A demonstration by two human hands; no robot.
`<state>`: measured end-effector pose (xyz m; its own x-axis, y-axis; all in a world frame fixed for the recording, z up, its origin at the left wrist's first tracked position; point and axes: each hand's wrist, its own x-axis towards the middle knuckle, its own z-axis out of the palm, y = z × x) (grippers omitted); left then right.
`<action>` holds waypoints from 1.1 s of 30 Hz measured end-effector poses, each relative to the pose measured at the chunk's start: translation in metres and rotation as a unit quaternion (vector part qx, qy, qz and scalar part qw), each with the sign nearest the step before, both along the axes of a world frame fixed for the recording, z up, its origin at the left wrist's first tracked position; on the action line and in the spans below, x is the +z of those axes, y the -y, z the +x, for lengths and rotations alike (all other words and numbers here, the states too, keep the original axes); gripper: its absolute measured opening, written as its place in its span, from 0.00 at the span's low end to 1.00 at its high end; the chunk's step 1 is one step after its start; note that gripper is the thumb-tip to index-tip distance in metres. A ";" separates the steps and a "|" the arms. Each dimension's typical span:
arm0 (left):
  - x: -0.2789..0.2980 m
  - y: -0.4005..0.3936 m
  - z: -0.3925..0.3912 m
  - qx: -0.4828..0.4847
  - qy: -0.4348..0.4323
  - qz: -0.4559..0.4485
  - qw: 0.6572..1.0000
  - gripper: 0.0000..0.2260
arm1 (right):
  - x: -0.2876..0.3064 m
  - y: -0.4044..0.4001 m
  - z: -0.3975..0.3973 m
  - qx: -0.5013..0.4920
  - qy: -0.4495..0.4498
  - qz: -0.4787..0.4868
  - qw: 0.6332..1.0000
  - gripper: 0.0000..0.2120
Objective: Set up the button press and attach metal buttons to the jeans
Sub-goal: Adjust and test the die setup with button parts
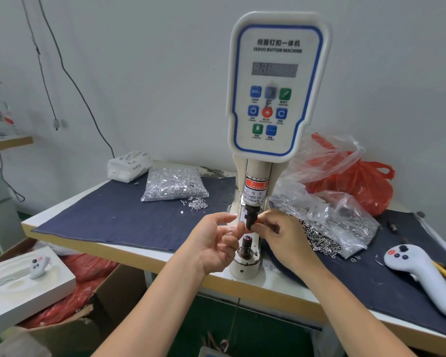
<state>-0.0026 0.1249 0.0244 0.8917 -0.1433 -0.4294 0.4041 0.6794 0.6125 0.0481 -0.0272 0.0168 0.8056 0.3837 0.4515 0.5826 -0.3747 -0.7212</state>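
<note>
Servo button machine (277, 83) stands on the table (129, 249). From the head view, the right hand (281, 234) pinches its black upper die (250, 217); the left hand (214, 240), fingers loosely curled, touches that die above the lower die (246, 244). Bags of buttons (174, 184) lie beside it.

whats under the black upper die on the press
Directly below the black upper die stands the lower die, a spring-wrapped post with a reddish tip, on a round white base. Both hands flank the gap; the left hand covers part of it.
</note>
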 end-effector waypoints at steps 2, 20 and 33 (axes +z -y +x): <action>-0.002 0.001 0.000 0.006 0.001 0.013 1.000 0.15 | 0.001 0.001 0.000 0.013 -0.003 0.000 1.000 0.08; -0.010 -0.001 -0.007 -0.005 0.020 -0.081 0.997 0.17 | -0.002 0.000 0.003 0.025 -0.024 0.010 0.999 0.06; -0.010 0.001 -0.006 0.000 0.027 -0.063 0.998 0.19 | 0.001 0.001 -0.001 0.029 -0.009 -0.001 1.000 0.14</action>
<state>-0.0086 0.1242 0.0144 0.9128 -0.1934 -0.3598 0.3733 0.7525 0.5426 0.0475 -0.0279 0.0181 0.7900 0.4308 0.4363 0.5902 -0.3413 -0.7315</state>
